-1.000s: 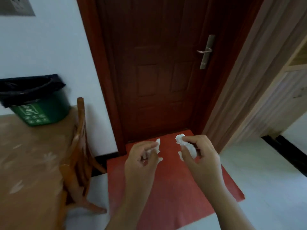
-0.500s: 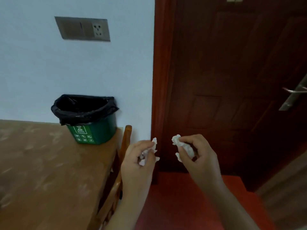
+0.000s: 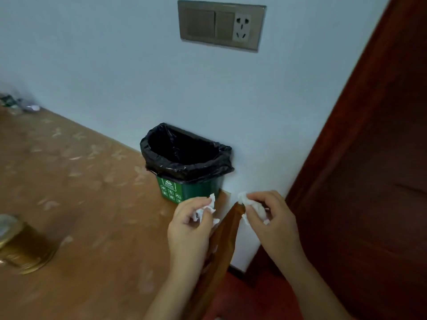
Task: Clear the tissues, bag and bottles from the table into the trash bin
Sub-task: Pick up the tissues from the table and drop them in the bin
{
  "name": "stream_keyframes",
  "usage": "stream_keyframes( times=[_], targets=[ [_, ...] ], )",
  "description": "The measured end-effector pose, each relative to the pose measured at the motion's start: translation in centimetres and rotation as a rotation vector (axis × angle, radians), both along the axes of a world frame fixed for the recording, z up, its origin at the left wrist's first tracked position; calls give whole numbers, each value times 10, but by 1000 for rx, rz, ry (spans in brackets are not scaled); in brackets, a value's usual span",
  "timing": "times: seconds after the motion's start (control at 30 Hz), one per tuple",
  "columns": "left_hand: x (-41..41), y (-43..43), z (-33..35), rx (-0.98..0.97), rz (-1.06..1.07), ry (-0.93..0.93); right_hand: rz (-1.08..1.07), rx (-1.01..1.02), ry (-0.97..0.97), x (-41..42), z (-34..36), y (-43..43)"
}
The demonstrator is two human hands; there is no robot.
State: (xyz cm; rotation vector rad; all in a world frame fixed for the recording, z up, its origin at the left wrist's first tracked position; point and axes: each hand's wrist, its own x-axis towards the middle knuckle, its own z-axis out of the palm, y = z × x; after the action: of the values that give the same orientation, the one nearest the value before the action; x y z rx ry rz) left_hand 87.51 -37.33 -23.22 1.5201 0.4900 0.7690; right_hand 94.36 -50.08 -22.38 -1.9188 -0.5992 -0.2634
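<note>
the left hand grips a crumpled white tissue with curled fingers, and the right hand pinches a second crumpled tissue between thumb and fingers; both hands are held in the air just in front of the table's corner. the green trash bin, lined with a black bag, stands on the brown table against the white wall, just beyond the hands. a wooden chair back rises between the two hands, and a round gold tin sits at the left table edge.

Green bin with white symbols and a glossy black liner, white tissues, brown worktop flecked with pale leafy marks, dark red-brown door.
</note>
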Motion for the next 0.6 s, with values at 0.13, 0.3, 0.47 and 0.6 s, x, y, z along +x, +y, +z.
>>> stream_keyframes(
  times=[0.13,0.3,0.47,0.6],
  targets=[
    [39,19,7,57,133,56,138,-15,14,52,-2,31],
    [86,41,15,109,246,116,297,-9,20,113,1,59],
    [120,65,21,52,333,132,424,14,23,152,0,97],
    [140,85,22,88,363,178,460,16,31,173,-3,126]
  ],
)
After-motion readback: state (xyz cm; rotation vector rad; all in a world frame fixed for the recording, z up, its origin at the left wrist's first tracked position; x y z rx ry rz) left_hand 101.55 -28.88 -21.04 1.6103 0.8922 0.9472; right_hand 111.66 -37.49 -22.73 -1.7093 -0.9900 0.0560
